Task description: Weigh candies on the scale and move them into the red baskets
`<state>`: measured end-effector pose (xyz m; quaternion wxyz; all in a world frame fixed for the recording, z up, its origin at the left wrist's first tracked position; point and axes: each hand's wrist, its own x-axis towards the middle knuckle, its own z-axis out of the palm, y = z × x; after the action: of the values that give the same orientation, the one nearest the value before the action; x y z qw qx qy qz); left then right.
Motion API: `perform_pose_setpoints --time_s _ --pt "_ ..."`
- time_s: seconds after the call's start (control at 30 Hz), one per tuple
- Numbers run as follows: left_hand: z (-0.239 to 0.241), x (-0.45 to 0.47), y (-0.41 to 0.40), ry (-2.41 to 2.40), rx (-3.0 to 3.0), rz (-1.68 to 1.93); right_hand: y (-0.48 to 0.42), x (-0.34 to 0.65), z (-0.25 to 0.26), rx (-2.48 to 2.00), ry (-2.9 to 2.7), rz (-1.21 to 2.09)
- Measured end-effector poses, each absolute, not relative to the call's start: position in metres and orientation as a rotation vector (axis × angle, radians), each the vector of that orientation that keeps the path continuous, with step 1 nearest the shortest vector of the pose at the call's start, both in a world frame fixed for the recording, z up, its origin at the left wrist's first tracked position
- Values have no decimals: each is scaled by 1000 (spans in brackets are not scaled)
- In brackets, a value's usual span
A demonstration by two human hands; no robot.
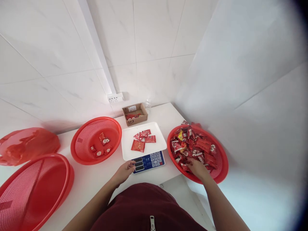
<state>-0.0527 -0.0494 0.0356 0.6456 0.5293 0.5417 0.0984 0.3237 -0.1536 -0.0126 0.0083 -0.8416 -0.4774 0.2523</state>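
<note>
A scale with a blue keypad and a white weighing tray stands in front of me; several red snack packets lie on the tray. My left hand rests at the scale's left front corner, fingers curled against its edge, holding nothing I can see. My right hand reaches into the red basket on the right, its fingers down among the heap of red packets; whether they grip one is hidden.
A second red basket left of the scale holds a few packets. A large red basket and a red plastic bag sit at far left. A small cardboard box stands by the tiled wall, beneath a socket.
</note>
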Motion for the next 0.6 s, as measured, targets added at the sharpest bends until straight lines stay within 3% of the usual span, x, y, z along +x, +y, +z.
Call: perform_pose_setpoints --time_s 0.6 --pt "31 -56 -55 1233 1216 170 -149 343 -21 -2650 -1477 769"
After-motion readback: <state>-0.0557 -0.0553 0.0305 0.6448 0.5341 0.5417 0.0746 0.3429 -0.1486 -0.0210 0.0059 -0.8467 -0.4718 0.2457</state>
